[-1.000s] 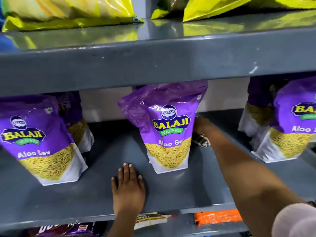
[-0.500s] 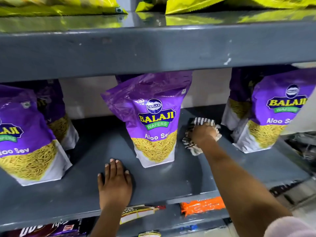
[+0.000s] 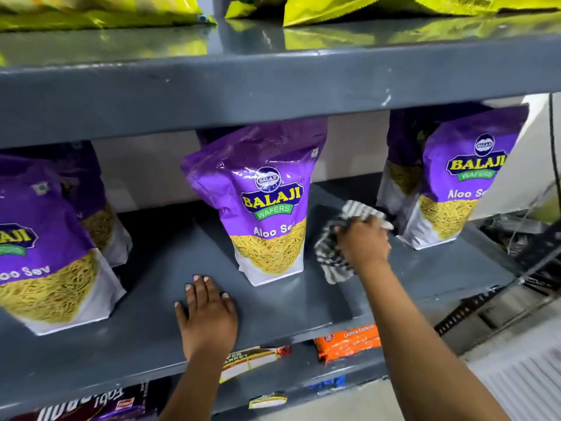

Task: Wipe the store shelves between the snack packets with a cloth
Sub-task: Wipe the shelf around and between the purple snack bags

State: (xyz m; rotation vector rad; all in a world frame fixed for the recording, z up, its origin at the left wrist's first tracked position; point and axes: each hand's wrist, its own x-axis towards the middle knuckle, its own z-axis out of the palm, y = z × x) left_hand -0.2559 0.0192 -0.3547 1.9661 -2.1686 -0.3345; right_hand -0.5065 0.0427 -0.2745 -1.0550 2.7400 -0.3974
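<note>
My right hand (image 3: 362, 243) grips a black-and-white striped cloth (image 3: 332, 259) and presses it on the grey middle shelf (image 3: 170, 253), in the gap between the centre purple Balaji Aloo Sev packet (image 3: 261, 205) and the right purple packet (image 3: 455, 177). The cloth bunches out to the left of and behind my fingers. Near the shelf's front edge my left hand (image 3: 206, 317) lies flat, palm down, in front of the centre packet, holding nothing. Another purple packet (image 3: 45, 253) stands at the left.
More purple packets stand behind the left and right ones. Yellow packets (image 3: 334, 7) lie on the upper shelf (image 3: 273, 83). Below, an orange cashew cookie pack (image 3: 349, 341) and other packs sit on the lower shelf. Cables and metal racking lie at the right.
My right hand has drawn the cloth from behind the centre packet forward into the gap to its right. My left hand has stayed flat on the shelf.
</note>
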